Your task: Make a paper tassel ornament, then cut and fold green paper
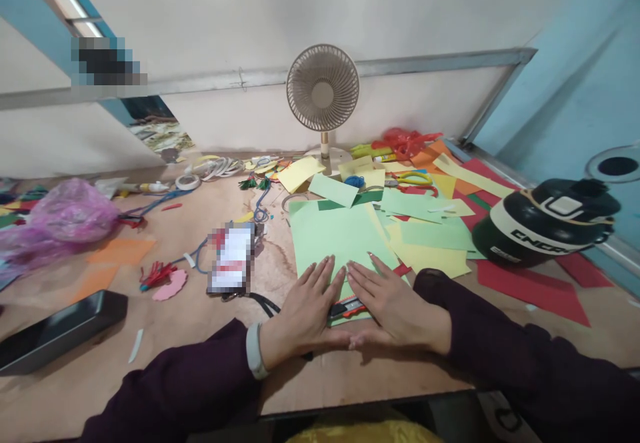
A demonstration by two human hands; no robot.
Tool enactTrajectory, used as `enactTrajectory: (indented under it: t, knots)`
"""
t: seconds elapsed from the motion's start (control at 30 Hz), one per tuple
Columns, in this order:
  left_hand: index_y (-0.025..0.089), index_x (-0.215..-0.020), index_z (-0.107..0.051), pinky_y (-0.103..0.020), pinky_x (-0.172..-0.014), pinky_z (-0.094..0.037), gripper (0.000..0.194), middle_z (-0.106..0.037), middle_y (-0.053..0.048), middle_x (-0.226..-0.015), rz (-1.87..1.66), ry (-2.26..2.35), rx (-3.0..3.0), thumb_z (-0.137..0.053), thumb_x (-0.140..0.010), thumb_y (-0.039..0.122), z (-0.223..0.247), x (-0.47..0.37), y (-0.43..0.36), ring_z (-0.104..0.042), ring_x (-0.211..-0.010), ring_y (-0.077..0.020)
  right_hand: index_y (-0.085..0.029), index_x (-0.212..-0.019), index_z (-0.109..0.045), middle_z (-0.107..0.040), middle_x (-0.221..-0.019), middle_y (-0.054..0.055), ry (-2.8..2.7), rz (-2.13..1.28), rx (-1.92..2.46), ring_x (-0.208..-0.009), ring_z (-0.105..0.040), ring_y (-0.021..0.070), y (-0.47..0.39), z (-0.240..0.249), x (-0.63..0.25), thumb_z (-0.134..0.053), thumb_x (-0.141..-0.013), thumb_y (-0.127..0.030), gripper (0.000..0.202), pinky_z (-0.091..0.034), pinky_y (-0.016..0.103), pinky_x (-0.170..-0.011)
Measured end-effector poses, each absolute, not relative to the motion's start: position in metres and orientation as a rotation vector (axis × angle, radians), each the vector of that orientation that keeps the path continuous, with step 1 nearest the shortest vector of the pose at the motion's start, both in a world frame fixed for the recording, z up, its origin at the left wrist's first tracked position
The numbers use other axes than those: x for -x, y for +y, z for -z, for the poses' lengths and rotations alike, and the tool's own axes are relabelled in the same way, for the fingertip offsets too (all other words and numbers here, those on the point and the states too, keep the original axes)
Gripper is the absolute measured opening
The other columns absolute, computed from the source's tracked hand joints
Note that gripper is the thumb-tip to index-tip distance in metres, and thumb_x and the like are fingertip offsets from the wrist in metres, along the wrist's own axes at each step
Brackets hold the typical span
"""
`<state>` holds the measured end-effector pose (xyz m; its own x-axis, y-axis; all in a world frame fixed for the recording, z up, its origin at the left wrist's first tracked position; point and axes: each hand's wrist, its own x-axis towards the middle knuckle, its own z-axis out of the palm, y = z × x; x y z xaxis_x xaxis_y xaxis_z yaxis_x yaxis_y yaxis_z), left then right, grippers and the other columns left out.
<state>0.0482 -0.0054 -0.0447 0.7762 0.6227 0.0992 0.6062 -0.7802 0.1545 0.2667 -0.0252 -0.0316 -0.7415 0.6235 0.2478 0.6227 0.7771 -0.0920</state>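
Observation:
My left hand point(311, 310) lies flat on the near part of a light green paper sheet point(340, 233), fingers stretched out and pointing away from me. Beside it, my right hand point(393, 306) rests the same way, palm down. The thumbs meet or nearly meet near the table's front edge. Between the hands lies an orange and black utility knife point(350, 307), partly covered by my fingers; neither hand grips it. A strip of red paper point(403, 270) shows just past my right fingers.
A small fan point(323, 90) stands at the back. Coloured paper pieces point(425, 236) spread to the right, with a dark bottle point(540, 223) among them. On the left are a blurred phone-like item point(231, 258), a black case point(65, 330), a pink plastic bag point(75, 213) and scissors point(413, 178) further back right.

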Motion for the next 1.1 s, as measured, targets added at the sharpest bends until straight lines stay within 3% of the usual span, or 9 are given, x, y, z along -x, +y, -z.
enactTrajectory:
  t: [0.27,0.5,0.67,0.77,0.87,0.97,1.1]
  knots:
    - [0.012,-0.149,-0.021,-0.053,-0.113,-0.016,0.108,-0.022,-0.021,-0.153,-0.147,0.975,-2.829,-0.034,-0.072,0.086,0.035,-0.041,-0.005,-0.021,-0.142,-0.0355,-0.003,-0.124,-0.059,-0.059,-0.127,0.023,-2.673,-0.004,1.036,-0.122,-0.052,0.0338,-0.026,0.03,-0.274,-0.035,-0.086,-0.07,0.081,-0.023,0.06,-0.109]
    - [0.016,-0.151,-0.011,-0.051,-0.115,-0.008,0.109,-0.022,-0.018,-0.154,-0.128,0.961,-2.82,-0.036,-0.071,0.086,0.027,-0.012,-0.008,-0.023,-0.141,-0.0327,-0.009,-0.129,-0.056,-0.053,-0.134,0.02,-2.64,0.013,1.115,-0.124,-0.051,0.033,-0.03,0.037,-0.296,-0.042,-0.084,-0.07,0.078,-0.027,0.059,-0.108]
    - [0.016,-0.151,-0.014,-0.048,-0.116,-0.006,0.109,-0.022,-0.016,-0.154,-0.049,1.012,-2.825,-0.037,-0.071,0.086,0.021,0.005,-0.014,-0.021,-0.142,-0.0315,-0.01,-0.129,-0.057,-0.054,-0.134,0.02,-2.649,0.048,1.126,-0.125,-0.05,0.033,-0.032,0.036,-0.308,-0.044,-0.084,-0.069,0.075,-0.028,0.058,-0.107]
    - [0.016,-0.151,-0.016,-0.047,-0.116,-0.007,0.108,-0.023,-0.015,-0.153,-0.028,1.014,-2.832,-0.036,-0.072,0.086,0.019,0.009,-0.015,-0.022,-0.142,-0.0312,-0.011,-0.126,-0.059,-0.057,-0.131,0.02,-2.639,0.071,1.106,-0.124,-0.051,0.0316,-0.027,0.029,-0.304,-0.037,-0.09,-0.063,0.067,-0.027,0.058,-0.108]
    - [0.015,-0.151,-0.016,-0.048,-0.116,-0.007,0.107,-0.024,-0.015,-0.153,-0.049,0.995,-2.849,-0.036,-0.072,0.085,0.02,0.009,-0.014,-0.022,-0.142,-0.0316,-0.009,-0.133,-0.051,-0.049,-0.139,0.017,-2.597,0.114,1.173,-0.134,-0.04,0.0274,-0.011,0.023,-0.285,-0.03,-0.098,-0.047,0.056,-0.023,0.051,-0.113]
    - [0.016,-0.151,-0.014,-0.048,-0.116,-0.008,0.106,-0.024,-0.015,-0.153,-0.044,0.984,-2.86,-0.036,-0.073,0.085,0.021,0.009,-0.013,-0.022,-0.142,-0.0315,-0.002,-0.143,-0.034,-0.027,-0.151,0.023,-2.568,0.095,1.418,-0.142,-0.02,0.0322,0.01,0.026,-0.254,-0.037,-0.095,-0.049,0.067,-0.019,0.052,-0.114]
    - [0.016,-0.152,-0.012,-0.047,-0.116,-0.009,0.107,-0.022,-0.016,-0.154,-0.021,0.974,-2.866,-0.036,-0.073,0.085,0.02,0.009,-0.014,-0.02,-0.142,-0.0317,0.001,-0.145,-0.027,-0.02,-0.152,0.026,-2.626,0.053,1.473,-0.144,-0.012,0.0339,0.025,0.036,-0.22,-0.037,-0.093,-0.052,0.075,-0.012,0.055,-0.114]
